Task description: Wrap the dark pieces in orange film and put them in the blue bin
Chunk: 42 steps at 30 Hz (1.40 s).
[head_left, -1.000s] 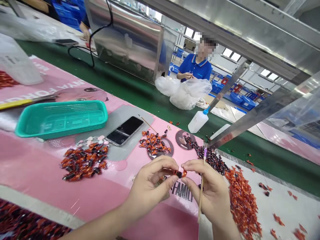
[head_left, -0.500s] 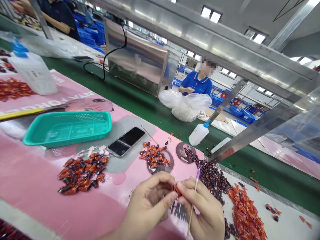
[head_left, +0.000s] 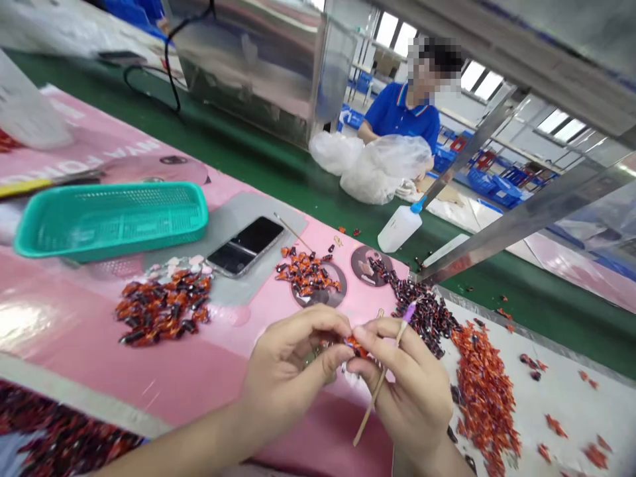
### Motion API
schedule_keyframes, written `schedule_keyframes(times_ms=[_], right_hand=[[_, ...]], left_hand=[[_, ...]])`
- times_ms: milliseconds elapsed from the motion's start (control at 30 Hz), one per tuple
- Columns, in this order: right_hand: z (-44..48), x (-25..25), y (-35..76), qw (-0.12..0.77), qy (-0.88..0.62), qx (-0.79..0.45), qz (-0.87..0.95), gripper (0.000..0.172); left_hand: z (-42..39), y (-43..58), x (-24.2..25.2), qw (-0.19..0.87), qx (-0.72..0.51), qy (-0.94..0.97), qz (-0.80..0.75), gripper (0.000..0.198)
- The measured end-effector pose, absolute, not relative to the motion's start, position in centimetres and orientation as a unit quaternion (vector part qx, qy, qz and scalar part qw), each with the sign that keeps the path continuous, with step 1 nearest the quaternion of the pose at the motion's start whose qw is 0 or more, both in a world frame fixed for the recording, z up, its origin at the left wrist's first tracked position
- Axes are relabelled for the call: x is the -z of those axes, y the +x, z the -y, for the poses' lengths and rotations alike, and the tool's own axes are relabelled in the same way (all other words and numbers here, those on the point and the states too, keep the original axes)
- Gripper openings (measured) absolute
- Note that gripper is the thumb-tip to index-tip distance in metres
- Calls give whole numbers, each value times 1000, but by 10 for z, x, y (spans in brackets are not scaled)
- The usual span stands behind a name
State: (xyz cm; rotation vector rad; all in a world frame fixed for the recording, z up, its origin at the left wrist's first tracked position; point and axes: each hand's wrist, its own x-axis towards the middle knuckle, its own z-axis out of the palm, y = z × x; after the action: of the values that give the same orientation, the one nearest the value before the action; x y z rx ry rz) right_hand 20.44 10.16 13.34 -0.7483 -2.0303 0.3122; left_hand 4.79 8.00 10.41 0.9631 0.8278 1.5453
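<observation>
Between the fingertips of both hands is a small orange and black piece [head_left: 358, 347]. My left hand [head_left: 298, 358] pinches it from the left, fingers closed. My right hand [head_left: 405, 371] holds its other side and also keeps a thin wooden stick [head_left: 370, 405] with a purple tip between its fingers. The stick slants up to the right. Just beyond the hands lies a small heap of orange and black pieces [head_left: 308, 273]. A heap of dark pieces [head_left: 422, 308] and a pile of orange pieces [head_left: 487, 391] lie to the right.
A green basket [head_left: 114, 222], a phone [head_left: 247, 245] and a larger heap of joined pieces [head_left: 163, 308] are at the left. A white bottle [head_left: 400, 228] stands by a slanting metal post [head_left: 527, 228]. Across the green belt [head_left: 278, 175] is a person in blue [head_left: 402, 116].
The camera view has shifted and tilted lower. My hands stay together around the piece, and the stick now leans more to the right. The person opposite has lowered their arms behind the plastic bags.
</observation>
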Motion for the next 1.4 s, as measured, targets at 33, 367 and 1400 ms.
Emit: schedule_keyframes(times_ms=[33,367,1400], right_hand=[[-102,-133,204,460,-307,-130,823,31],[-99,-131,207,445,-317,-189,816,29],[-96,-131,202,462,-268,-82,841,12]], left_hand=[[-80,47,-107,524,-649,419,-359,10],[-83,48,-117,465,-665,455,-367,10],[-81,47,-102,309,-679,600,-287,6]])
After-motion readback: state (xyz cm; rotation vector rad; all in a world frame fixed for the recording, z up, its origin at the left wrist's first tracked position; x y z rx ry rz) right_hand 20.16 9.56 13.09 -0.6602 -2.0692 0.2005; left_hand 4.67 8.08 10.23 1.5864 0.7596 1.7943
